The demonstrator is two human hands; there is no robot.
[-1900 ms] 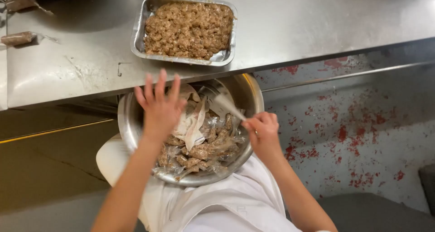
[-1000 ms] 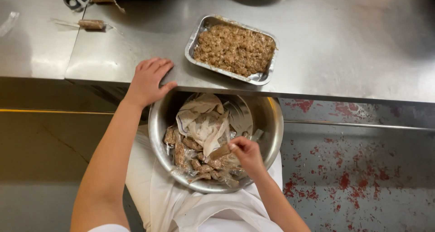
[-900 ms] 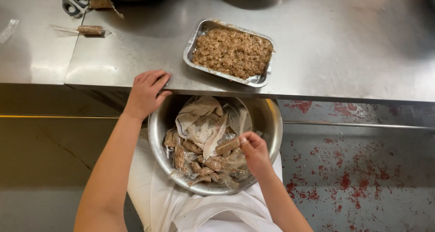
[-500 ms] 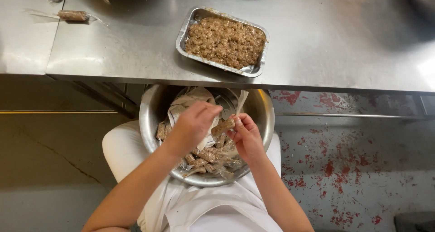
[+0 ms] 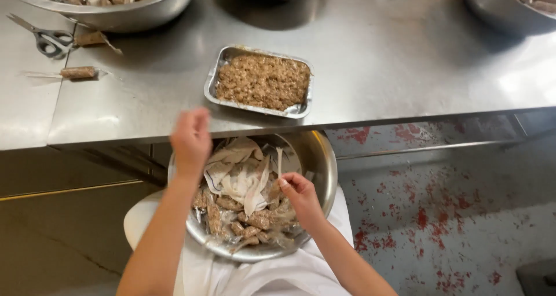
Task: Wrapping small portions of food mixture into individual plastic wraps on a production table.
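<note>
Commercial food-prep kitchen: stainless-steel worktop, large steel mixing bowls of wrapped portions, foil tray of minced filling, scissors, stained floor.

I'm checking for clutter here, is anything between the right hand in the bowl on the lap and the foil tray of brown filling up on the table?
Nothing loose lies between them. The right hand is in the metal bowl, and the foil tray sits near the table edge. Only that edge, which overhangs the bowl's far rim, stands in between. The left hand is raised off to the side.
</note>
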